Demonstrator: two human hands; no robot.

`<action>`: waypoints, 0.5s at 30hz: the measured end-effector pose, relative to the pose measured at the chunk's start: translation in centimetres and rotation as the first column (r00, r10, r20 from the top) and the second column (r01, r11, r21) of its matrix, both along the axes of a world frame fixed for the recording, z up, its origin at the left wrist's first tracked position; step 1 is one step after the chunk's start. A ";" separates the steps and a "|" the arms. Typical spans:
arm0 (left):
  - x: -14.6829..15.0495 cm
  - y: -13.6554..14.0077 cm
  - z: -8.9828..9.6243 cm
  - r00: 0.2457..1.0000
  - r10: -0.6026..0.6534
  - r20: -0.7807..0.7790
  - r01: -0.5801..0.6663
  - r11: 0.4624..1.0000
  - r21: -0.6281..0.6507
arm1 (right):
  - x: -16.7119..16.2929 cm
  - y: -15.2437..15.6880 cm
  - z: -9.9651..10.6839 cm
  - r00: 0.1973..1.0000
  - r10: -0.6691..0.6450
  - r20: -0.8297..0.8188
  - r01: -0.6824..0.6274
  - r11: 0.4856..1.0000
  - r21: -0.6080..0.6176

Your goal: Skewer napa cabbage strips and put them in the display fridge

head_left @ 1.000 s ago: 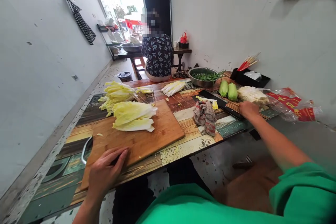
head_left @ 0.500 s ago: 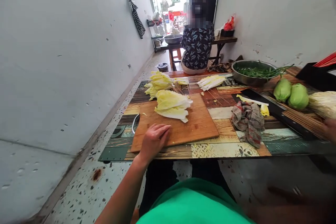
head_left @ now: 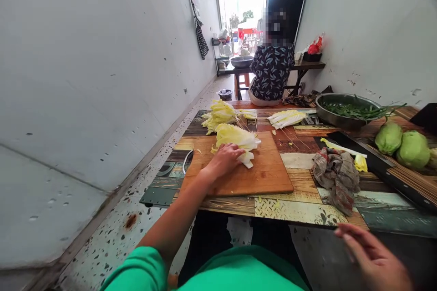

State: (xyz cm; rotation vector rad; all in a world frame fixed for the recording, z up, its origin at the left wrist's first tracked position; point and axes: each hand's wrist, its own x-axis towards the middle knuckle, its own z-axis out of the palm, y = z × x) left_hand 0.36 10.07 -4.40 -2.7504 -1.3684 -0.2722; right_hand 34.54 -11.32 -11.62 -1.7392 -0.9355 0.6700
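Compared with the earlier frame, the left hand (head_left: pixel 227 161) has moved from the near edge of the board (head_left: pixel 259 176) onto the cabbage (head_left: pixel 235 135), which lies on the board's far part; its grip lies over the leaves, pinch undetermined. The right hand (head_left: pixel 375 254) has left the sticks (head_left: pixel 408 179), well right of the board, and is now nearer it, by the front edge of the desk (head_left: pixel 302 161); fingers curled, whether pinching anything thin cannot be told. The desk is patterned in mixed planks; right of the board lies a rag (head_left: pixel 336 175). Beyond the board a person (head_left: pixel 271 72) sits, back turned. The sticks are cut off by the frame; the left thumb is hidden.
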 end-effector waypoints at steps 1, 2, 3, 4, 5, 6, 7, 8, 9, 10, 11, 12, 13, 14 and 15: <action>0.0 0.0 0.0 1.000 -0.007 0.005 0.007 1.000 0.009 | -1.8 0.8 -0.4 0.996 0.063 -0.068 -0.064 0.998 -0.011; 0.1 0.0 0.0 1.000 -0.009 0.010 0.009 1.000 0.024 | -3.5 1.6 -0.5 0.986 0.121 -0.114 -0.120 0.993 0.014; 0.1 -0.1 -0.1 1.000 -0.009 0.011 0.008 0.999 0.039 | -5.2 2.3 -0.2 0.972 0.180 -0.150 -0.175 0.984 0.044; 0.1 -0.1 -0.2 1.000 -0.004 0.005 0.004 0.999 0.052 | -6.6 2.8 0.2 0.953 0.244 -0.181 -0.235 0.969 0.071; 0.0 -0.2 -0.4 1.000 0.001 -0.007 -0.001 0.998 0.062 | -7.8 3.2 0.6 0.929 0.308 -0.207 -0.294 0.951 0.095; 0.0 -0.2 -0.6 1.000 0.003 -0.019 -0.002 0.998 0.070 | -8.7 3.5 1.0 0.899 0.370 -0.236 -0.355 0.929 0.106; -0.1 -0.3 -0.8 1.000 0.000 -0.021 0.001 0.997 0.080 | -9.3 3.7 1.3 0.867 0.422 -0.265 -0.408 0.906 0.109; -0.2 -0.3 -1.0 1.000 -0.006 -0.011 0.007 0.996 0.093 | -9.6 3.8 1.4 0.841 0.458 -0.288 -0.446 0.888 0.112; -0.3 -0.4 -1.1 1.000 -0.019 0.010 0.018 0.994 0.106 | -9.8 3.9 1.4 0.824 0.478 -0.303 -0.467 0.877 0.113; -0.5 -0.4 -1.2 0.999 -0.038 0.038 0.034 0.993 0.114 | -9.9 3.9 1.2 0.818 0.483 -0.311 -0.471 0.874 0.119; -0.6 -0.4 -1.1 0.996 -0.064 0.065 0.057 0.992 0.112 | -9.9 3.8 0.9 0.820 0.481 -0.311 -0.466 0.876 0.127; -0.7 -0.4 -1.1 0.992 -0.091 0.090 0.082 0.992 0.097 | -9.9 3.6 0.6 0.822 0.482 -0.302 -0.464 0.876 0.136; -0.9 -0.4 -0.9 0.987 -0.113 0.116 0.105 0.992 0.072 | -10.0 3.4 0.4 0.824 0.492 -0.280 -0.472 0.870 0.142; -1.0 -0.5 -0.7 0.981 -0.124 0.146 0.120 0.992 0.037 | -10.1 3.2 0.3 0.825 0.510 -0.243 -0.489 0.860 0.143; -1.2 -0.7 -0.5 0.974 -0.123 0.188 0.125 0.992 0.002 | -10.2 3.0 0.4 0.828 0.529 -0.188 -0.509 0.848 0.146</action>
